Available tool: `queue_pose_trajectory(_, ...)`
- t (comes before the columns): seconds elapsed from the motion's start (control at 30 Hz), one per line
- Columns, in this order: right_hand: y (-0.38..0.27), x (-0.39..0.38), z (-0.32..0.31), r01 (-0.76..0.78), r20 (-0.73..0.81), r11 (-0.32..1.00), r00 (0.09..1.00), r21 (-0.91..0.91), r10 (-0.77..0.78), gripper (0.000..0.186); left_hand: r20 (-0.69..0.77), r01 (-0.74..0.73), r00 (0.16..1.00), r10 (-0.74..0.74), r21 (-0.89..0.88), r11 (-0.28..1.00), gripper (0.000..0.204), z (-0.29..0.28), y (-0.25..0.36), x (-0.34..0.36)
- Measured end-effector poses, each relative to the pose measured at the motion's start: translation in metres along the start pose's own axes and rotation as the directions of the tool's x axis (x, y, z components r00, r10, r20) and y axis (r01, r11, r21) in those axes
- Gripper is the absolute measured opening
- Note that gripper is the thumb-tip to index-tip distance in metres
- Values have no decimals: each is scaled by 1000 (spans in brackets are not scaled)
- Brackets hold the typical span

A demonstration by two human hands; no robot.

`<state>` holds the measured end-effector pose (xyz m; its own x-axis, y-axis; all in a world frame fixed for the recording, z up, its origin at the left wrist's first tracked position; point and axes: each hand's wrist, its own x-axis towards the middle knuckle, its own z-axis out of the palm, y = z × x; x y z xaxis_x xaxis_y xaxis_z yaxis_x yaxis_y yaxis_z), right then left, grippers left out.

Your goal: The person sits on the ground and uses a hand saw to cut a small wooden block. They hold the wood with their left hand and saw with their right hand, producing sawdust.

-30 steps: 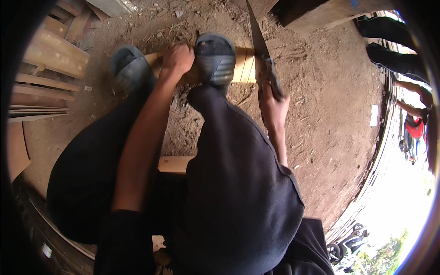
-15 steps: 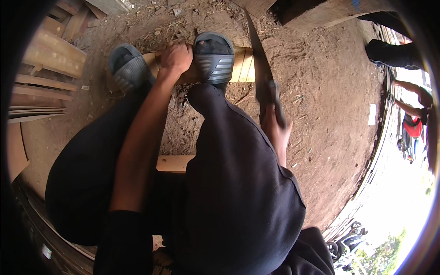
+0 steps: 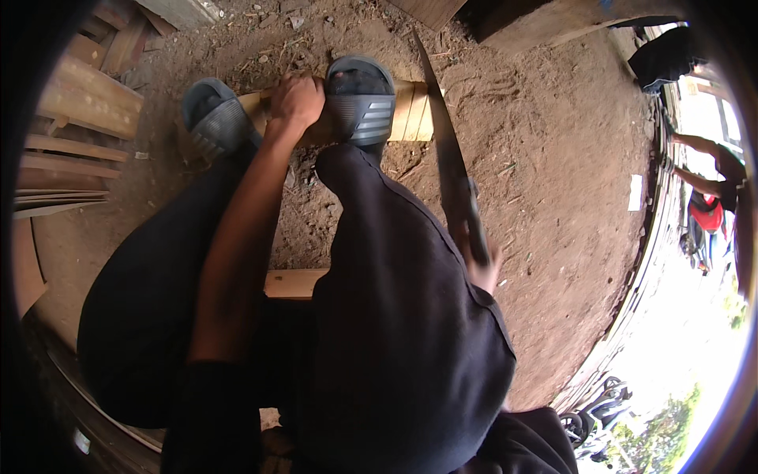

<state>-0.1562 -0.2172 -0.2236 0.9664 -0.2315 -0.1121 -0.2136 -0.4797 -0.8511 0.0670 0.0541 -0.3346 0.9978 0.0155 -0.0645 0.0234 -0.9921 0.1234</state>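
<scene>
Brown dirt ground [image 3: 553,237], scattered with chips and small debris, spreads across my head view, and two legs in dark trousers [image 3: 410,316] bend over it. Beyond the knees I have the board [image 3: 404,112], a pale yellow piece of wood lying on the dirt under the feet. Its bare right part is the brightest stretch, with several thin, dark lines crossing it near the end. The board's long axis runs left to right, its right end pointing toward the open dirt.

The saw [image 3: 448,150] stands at that right end, its long axis crossing the board's at a steep angle. I see a dark blade narrowing to a tip that points away from the person and slightly left, while the handle sits lower and to the right, by the right knee. Whether the teeth are in the wood, I can't tell.

The right sandal [image 3: 365,118], grey with lighter stripes, presses on the board; the left sandal [image 3: 217,122] sits over its left part. Between them, my left hand [image 3: 298,101] has its fingers curled over the board, gripping it. My right hand [image 3: 487,270], blurred, is wrapped around the saw's handle.
</scene>
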Motion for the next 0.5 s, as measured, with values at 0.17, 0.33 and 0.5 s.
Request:
queue_pose_trajectory(0.17, -4, 96, 57, -115, -57, 950, 989, 291, 137, 21, 35, 21, 999, -19, -48, 999, 37, -2, 17, 7)
queue_pose_trajectory(0.33, 23, -5, 4, -18, 64, 999, 998, -38, 21, 27, 126, 40, 992, -31, -73, 997, 37, -3, -2, 8)
queue_pose_trajectory(0.5, 1, -58, -9, 11, 24, 998, 1000, -64, -10, 33, -58, 54, 997, -54, -2, 999, 38, -10, -9, -8)
